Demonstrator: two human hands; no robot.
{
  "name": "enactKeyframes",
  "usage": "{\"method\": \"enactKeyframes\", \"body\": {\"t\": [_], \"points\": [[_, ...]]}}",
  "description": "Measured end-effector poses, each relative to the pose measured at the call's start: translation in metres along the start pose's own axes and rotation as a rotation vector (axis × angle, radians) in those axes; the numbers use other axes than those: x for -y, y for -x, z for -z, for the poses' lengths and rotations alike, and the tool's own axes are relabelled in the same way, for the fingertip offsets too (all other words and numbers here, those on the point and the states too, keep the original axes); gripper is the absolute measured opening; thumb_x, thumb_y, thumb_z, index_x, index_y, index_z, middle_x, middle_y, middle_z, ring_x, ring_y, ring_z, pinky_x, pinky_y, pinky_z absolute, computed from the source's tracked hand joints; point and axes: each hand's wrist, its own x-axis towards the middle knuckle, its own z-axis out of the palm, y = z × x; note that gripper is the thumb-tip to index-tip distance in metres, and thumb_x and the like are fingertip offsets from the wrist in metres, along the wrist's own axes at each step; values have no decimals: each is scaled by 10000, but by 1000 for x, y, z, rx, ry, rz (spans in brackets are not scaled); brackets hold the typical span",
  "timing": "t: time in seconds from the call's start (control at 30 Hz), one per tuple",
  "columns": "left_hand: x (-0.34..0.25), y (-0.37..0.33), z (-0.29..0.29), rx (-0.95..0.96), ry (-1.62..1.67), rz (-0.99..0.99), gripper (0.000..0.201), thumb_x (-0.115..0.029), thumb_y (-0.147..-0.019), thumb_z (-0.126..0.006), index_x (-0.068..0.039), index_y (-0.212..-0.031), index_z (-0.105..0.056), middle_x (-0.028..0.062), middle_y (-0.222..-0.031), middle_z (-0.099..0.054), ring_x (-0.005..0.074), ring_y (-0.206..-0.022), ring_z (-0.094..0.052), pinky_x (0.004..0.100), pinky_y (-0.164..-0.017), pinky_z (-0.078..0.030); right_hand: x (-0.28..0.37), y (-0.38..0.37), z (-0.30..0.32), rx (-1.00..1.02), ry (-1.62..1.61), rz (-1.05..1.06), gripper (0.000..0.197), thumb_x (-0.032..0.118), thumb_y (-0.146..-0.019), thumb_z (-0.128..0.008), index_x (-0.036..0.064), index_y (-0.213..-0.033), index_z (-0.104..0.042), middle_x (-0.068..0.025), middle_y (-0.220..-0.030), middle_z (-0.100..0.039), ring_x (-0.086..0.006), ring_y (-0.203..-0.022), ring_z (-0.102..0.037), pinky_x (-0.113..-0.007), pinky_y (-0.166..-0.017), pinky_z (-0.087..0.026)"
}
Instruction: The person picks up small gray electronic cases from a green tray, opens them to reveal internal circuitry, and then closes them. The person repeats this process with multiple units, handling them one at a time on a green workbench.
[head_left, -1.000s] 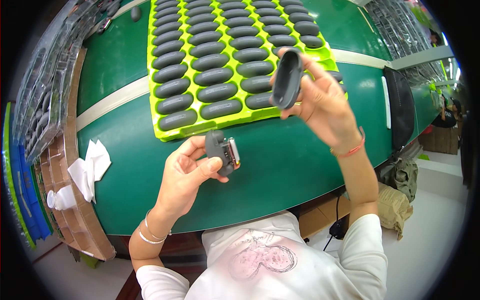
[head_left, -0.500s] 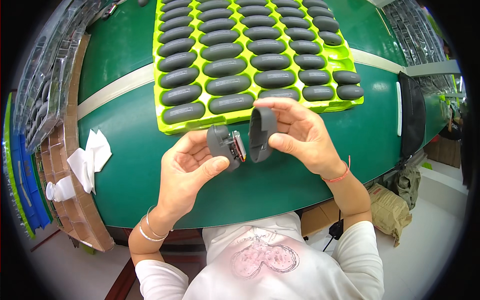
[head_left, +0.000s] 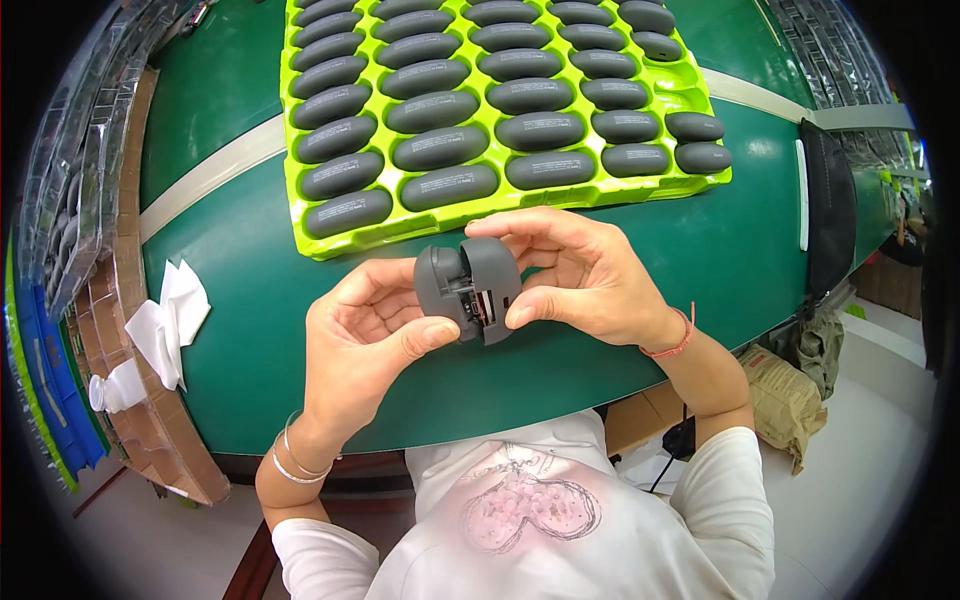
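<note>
Between my hands is a dark grey rounded case in two parts, held above the green table near its front edge. My left hand (head_left: 365, 330) is closed on the inner part (head_left: 437, 285), which carries exposed electronics (head_left: 484, 306). The outer shell (head_left: 492, 268) is pinched between the thumb and fingers of my right hand (head_left: 580, 280). The shell now sits partly over the inner part. A gap between them still shows metal and small components. Just beyond my hands lies a lime-green tray (head_left: 420, 224) with rows of closed dark grey cases (head_left: 450, 186).
At the left stand a cardboard divider box (head_left: 165, 420), a crumpled white cloth (head_left: 172, 315) and a white bottle (head_left: 118, 388). Clear plastic trays (head_left: 75, 200) are stacked behind them. A black bag (head_left: 828, 220) hangs at the table's right edge, above a brown sack (head_left: 785, 400).
My right hand has brought the outer shell leftward onto the inner part, narrowing the gap between them. My left hand holds nearly the same place. The view has shifted slightly.
</note>
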Motion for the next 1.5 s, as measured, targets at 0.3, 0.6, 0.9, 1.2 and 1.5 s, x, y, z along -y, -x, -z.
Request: {"method": "enactKeyframes", "body": {"t": [0.3, 0.6, 0.9, 1.2, 1.5], "points": [[2, 0, -1, -3, -38, -26, 371, 57, -794, -712, 79, -1132, -560, 164, -1043, -658, 199, -952, -657, 331, -868, -546, -2, 1, -5, -29, 92, 68, 583, -54, -760, -736, -30, -1299, -514, -111, -1116, -603, -162, -994, -607, -312, -853, -543], [5, 1, 1, -6, -147, -123, 395, 49, -758, -752, 69, -1115, -584, 152, -1051, -656, 196, -942, -661, 327, -866, -545, -3, 2, -9, -45, 233, 165, 565, -68, -754, -729, -38, -1282, -528, -112, -1157, -581, -159, -1000, -599, -299, -822, -580], [8, 1, 1, -16, -123, -194, 405, 54, -745, -761, 58, -1115, -598, 125, -1044, -651, 198, -950, -660, 340, -885, -541, -6, 3, -15, -130, 283, 224, 564, 4, -741, -764, 38, -1267, -564, -85, -1078, -625, -164, -972, -632, -295, -784, -581], [6, 2, 0, -9, -205, -239, 388, 45, -744, -763, 50, -1101, -611, 108, -1009, -641, 194, -936, -662, 340, -861, -550, -6, 3, -13, -96, 308, 251, 505, -1, -732, -769, 29, -1204, -590, -91, -1084, -626, -181, -978, -638, -308, -797, -582], [9, -5, -1, 14, -777, -940, 393, 131, -623, -750, 5, -980, -647, 164, -992, -661, 293, -911, -668, 358, -783, -570, -13, -1, -10, -144, 638, 747, 451, -101, -650, -708, 8, -1078, -617, -119, -1041, -673, -279, -947, -646, -365, -818, -537]]}}
